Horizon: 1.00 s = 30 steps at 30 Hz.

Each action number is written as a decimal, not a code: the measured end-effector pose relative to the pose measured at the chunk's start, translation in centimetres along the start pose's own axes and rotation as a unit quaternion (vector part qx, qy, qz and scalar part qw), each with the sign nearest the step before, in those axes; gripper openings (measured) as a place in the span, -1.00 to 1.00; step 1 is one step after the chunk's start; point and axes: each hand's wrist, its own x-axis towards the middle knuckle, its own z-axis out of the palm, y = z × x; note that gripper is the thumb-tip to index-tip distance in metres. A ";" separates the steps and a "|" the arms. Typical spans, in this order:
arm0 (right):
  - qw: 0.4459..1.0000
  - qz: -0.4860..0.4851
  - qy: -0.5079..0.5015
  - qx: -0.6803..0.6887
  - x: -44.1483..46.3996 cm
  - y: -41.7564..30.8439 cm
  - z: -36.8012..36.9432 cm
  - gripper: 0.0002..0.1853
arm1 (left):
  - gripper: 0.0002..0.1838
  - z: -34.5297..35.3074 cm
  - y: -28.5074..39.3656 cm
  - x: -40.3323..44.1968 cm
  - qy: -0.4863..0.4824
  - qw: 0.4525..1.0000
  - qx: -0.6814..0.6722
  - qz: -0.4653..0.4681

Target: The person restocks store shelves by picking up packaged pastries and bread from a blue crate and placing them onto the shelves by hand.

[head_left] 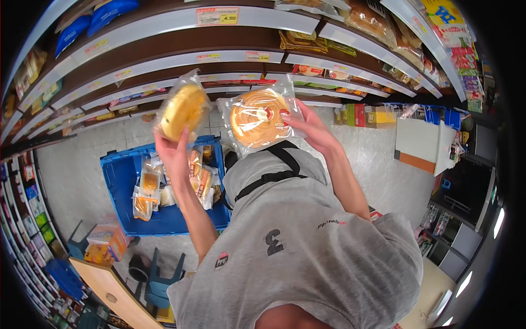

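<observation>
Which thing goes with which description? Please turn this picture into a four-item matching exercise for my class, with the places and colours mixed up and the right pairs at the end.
Column one
1. Yellow bagged bun
2. Ring-patterned bagged bread
3. Crate
4. Shirt

Column two
A. Grey
B. Held in the right hand
C. Blue, with bagged items inside
D. Held in the left hand

Right pairs: 1-D, 2-B, 3-C, 4-A

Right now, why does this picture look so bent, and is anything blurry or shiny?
Head view: shelf edges bow, probably from a very wide lens, and the corners go black; head view: glare on the wrapped round pastry in the right hand, slight blur on the yellow bread in the left hand.
</observation>
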 end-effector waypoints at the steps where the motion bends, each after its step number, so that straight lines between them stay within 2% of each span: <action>1: 1.000 0.008 -0.010 0.004 0.0 -0.2 0.3 -0.29 | -0.43 0.2 1.1 -0.1 -0.001 0.989 0.126 0.080; 2: 1.000 0.001 -0.010 -0.005 0.5 0.9 0.1 -0.32 | -0.51 0.6 2.2 -0.5 -0.028 0.965 0.215 0.146; 3: 1.000 0.000 -0.008 0.000 0.6 0.9 0.5 -0.32 | -0.51 2.4 4.8 -1.0 -0.055 0.917 0.319 0.234; 5: 0.999 0.017 -0.043 0.008 1.1 0.7 1.3 -0.35 | -0.48 3.6 6.0 -1.5 -0.173 0.819 0.419 0.351; 6: 0.999 0.015 -0.044 0.011 1.4 1.1 1.2 -0.35 | -0.48 4.3 6.2 -1.9 -0.174 0.817 0.422 0.352; 8: 0.993 -0.019 -0.097 0.066 2.0 2.4 0.8 -0.36 | -0.47 5.3 6.4 -2.4 -0.236 0.768 0.450 0.390; 9: 0.993 -0.021 -0.094 0.068 1.9 2.4 0.9 -0.36 | -0.47 5.3 6.3 -2.6 -0.240 0.767 0.450 0.391; 11: 0.992 -0.042 -0.081 0.087 1.6 2.3 1.0 -0.35 | -0.49 5.3 5.4 -3.0 -0.167 0.813 0.441 0.341; 13: 0.993 -0.047 -0.061 0.090 1.3 2.4 1.3 -0.35 | -0.50 4.9 4.6 -3.2 -0.164 0.810 0.445 0.346; 15: 0.993 -0.052 -0.044 0.093 1.2 2.2 1.6 -0.35 | -0.50 4.8 4.3 -3.8 -0.077 0.883 0.382 0.260; 18: 0.989 -0.050 -0.100 0.094 1.2 1.3 1.9 -0.34 | -0.46 3.2 4.2 -3.6 -0.131 0.842 0.444 0.277; 19: 0.992 -0.055 -0.098 0.055 1.4 1.1 1.9 -0.33 | -0.46 3.0 4.3 -3.5 -0.162 0.820 0.473 0.279; 20: 0.994 -0.059 -0.095 0.016 1.6 0.9 1.8 -0.32 | -0.46 2.9 4.2 -3.6 -0.156 0.820 0.474 0.280; 22: 0.995 -0.060 -0.075 0.000 2.1 1.6 1.5 -0.32 | -0.40 2.5 4.2 -3.7 -0.166 0.864 0.410 0.240; 23: 0.997 -0.060 -0.050 -0.013 2.3 1.9 1.5 -0.31 | -0.40 2.2 4.2 -4.0 -0.163 0.865 0.411 0.240; 25: 0.998 -0.043 -0.035 -0.013 2.9 1.5 1.7 -0.28 | -0.45 1.5 4.2 -4.8 -0.140 0.910 0.365 0.139; 27: 0.999 -0.026 -0.017 -0.012 3.7 0.7 2.1 -0.25 | -0.51 0.7 3.6 -5.5 -0.105 0.917 0.368 0.111; 30: 0.996 -0.086 0.023 -0.006 5.4 -1.9 3.0 -0.12 | -0.61 -2.0 0.3 -6.7 -0.029 0.934 0.352 0.060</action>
